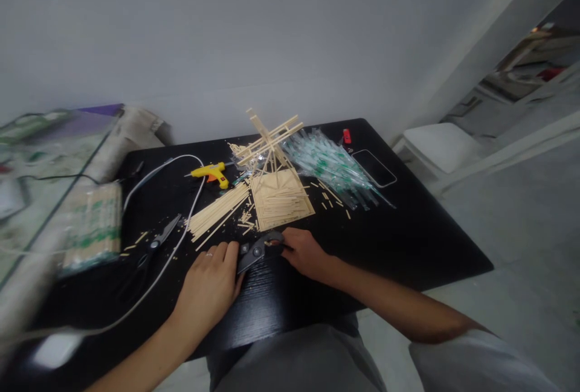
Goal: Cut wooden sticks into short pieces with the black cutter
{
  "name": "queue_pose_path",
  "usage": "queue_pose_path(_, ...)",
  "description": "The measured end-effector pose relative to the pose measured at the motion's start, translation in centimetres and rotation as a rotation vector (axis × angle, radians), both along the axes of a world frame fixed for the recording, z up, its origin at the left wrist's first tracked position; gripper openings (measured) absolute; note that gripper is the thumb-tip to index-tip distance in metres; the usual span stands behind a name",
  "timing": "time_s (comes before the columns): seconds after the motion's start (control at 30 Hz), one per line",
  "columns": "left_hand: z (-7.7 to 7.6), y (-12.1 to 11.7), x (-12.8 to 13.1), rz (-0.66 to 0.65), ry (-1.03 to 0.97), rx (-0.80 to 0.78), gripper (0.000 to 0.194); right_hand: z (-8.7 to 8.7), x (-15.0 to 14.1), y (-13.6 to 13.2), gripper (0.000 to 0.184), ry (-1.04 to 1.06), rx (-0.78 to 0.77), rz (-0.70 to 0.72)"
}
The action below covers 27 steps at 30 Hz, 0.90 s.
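Near the table's front edge, my right hand (306, 253) is closed around the handle end of a dark pair of shears (257, 252) with round pivot bolts. My left hand (211, 277), a ring on one finger, has its fingers curled against the other end of the shears, hiding part of it. Just beyond them lies a square wooden base (294, 214) with loose sticks on top. From its back rises a stick frame with crossed arms (269, 138). A bundle of thin wooden sticks (217, 214) lies left of the base, with short cut pieces (246, 220) between.
A yellow glue gun (211, 173) lies at the back left beside a white cable (193, 211). Scissors (156, 241) and a packet of wrapped sticks (93, 223) are on the left. Torn clear wrappers (326, 162) and a red item (347, 136) are at the back right.
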<state>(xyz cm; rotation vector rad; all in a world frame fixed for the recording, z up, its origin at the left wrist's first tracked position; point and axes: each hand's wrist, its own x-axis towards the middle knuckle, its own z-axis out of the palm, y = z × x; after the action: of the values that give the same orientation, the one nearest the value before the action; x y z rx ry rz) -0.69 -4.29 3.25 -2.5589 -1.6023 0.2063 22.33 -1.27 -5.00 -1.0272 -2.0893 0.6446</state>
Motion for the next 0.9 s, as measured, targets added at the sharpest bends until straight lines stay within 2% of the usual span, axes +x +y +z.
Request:
queue_pose_path(0.23,-0.1,0.3,-0.2,-0.021,-0.001,-0.009,0.011,0.0,0.0,0.0,0.013,-0.013,-0.019,-0.005)
queue_pose_path(0.47,0.1,0.5,0.0,0.025,0.035,-0.093,0.025,0.1,0.0,0.1,0.017,-0.029,-0.037,-0.018)
queue_pose_path(0.7,0.5,0.8,0.0,0.078,0.019,-0.165,0.029,0.0,-0.3,0.1,0.018,-0.045,-0.054,-0.049)
queue_pose_path(0.8,0.5,1.2,-0.2,0.105,-0.023,-0.202,0.024,0.7,-0.1,0.2,0.013,-0.004,-0.09,-0.046)
queue_pose_path(0.9,0.1,2.3,-1.0,0.137,-0.173,-0.186,0.016,2.2,0.8,0.6,0.003,0.053,-0.168,-0.037)
